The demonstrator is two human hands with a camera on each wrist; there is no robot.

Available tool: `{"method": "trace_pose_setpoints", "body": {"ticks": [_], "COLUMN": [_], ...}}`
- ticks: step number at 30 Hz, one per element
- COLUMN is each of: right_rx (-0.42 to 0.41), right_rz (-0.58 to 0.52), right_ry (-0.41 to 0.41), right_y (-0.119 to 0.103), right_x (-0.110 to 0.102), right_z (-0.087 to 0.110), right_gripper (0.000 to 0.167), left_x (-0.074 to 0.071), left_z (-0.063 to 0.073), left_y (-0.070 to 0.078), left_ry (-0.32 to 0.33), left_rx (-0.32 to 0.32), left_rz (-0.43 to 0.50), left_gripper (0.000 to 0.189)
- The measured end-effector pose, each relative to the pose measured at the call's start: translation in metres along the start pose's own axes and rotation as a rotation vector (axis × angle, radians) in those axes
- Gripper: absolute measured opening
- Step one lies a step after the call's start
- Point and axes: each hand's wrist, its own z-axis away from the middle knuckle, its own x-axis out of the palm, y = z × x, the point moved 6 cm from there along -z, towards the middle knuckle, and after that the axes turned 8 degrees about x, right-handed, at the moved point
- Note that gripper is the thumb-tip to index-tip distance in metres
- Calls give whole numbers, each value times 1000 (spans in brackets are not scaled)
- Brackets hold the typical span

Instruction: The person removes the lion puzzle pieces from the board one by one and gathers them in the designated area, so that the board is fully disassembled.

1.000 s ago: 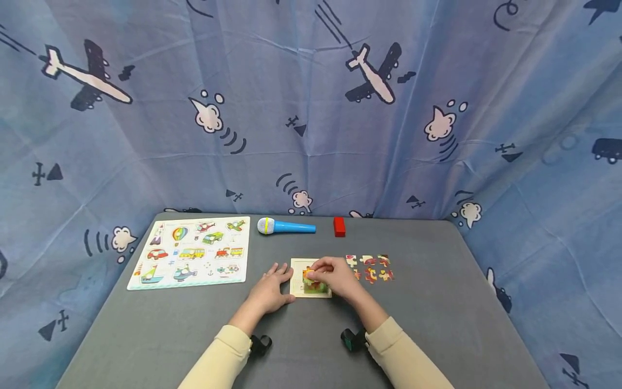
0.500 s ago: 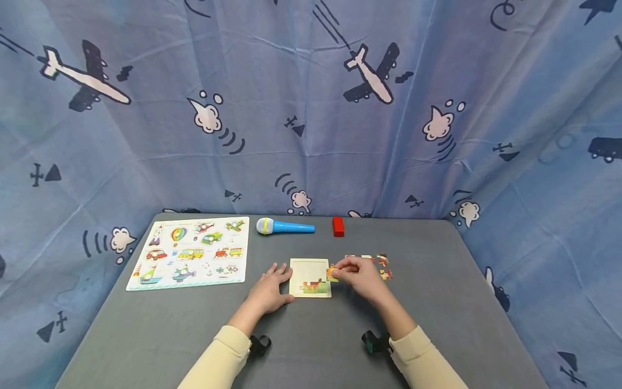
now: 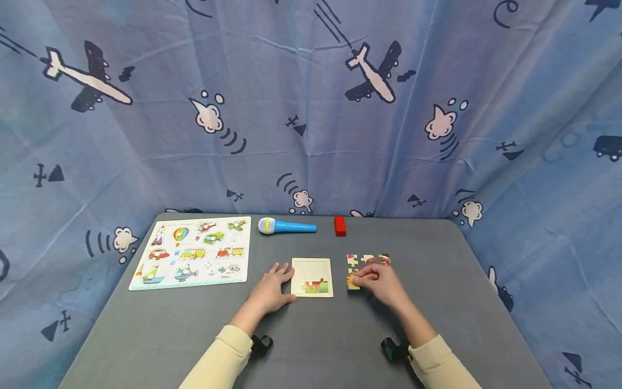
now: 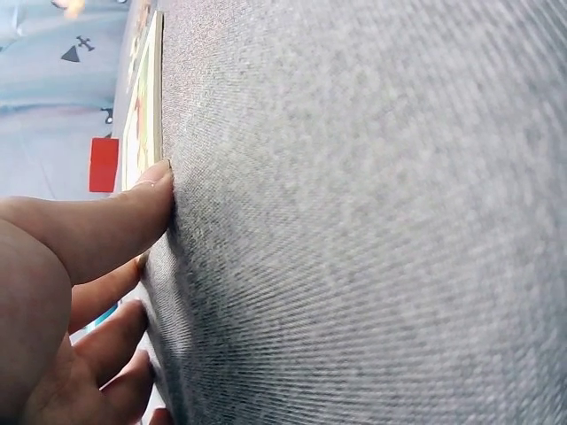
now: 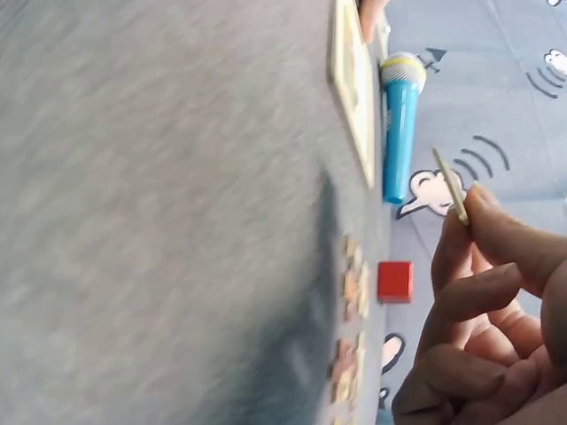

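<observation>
My right hand (image 3: 384, 284) pinches a puzzle piece (image 5: 451, 188) between thumb and fingers, over the near left of the loose puzzle pieces (image 3: 352, 260). Edge-on in the right wrist view, the held piece stands off the table. Part of the loose group is covered by this hand. To its left lies a pale square puzzle tray (image 3: 311, 268), with a few joined pieces (image 3: 317, 286) in its lower right. My left hand (image 3: 269, 290) rests at the tray's left side, fingers extended, thumb (image 4: 152, 190) at the near corner.
A white picture board (image 3: 194, 254) with printed vehicles lies at the left of the grey table (image 3: 311, 346). Behind the tray are a blue toy microphone (image 3: 288, 226) and a red block (image 3: 340, 226). A blue patterned curtain (image 3: 272, 119) hangs behind the table.
My right hand has lifted a puzzle piece out of the tray and carried it right to the loose pieces. More of the tray's base shows. My left hand has stayed in place.
</observation>
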Motion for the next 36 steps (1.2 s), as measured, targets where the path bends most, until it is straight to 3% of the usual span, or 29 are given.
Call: {"method": "trace_pose_setpoints", "body": {"ticks": [7, 15, 19, 28, 36], "right_rx": [49, 24, 7, -114, -128], "right_rz": [119, 229, 228, 167, 142], "right_ry": [31, 75, 86, 99, 49], "right_y": [18, 22, 19, -16, -39], "right_x": [2, 8, 8, 9, 29], "right_z": [-5, -9, -8, 0, -1], "right_gripper": [20, 20, 21, 21, 27], "left_x": [0, -1, 0, 1, 2], "left_z": [0, 0, 0, -1, -1], "left_y": [0, 0, 0, -2, -2], "left_ry": [2, 5, 1, 2, 3], "left_rx": [-7, -15, -20, -30, -23], "left_rz": [10, 12, 10, 6, 18], "left_gripper": [74, 74, 74, 74, 74]}}
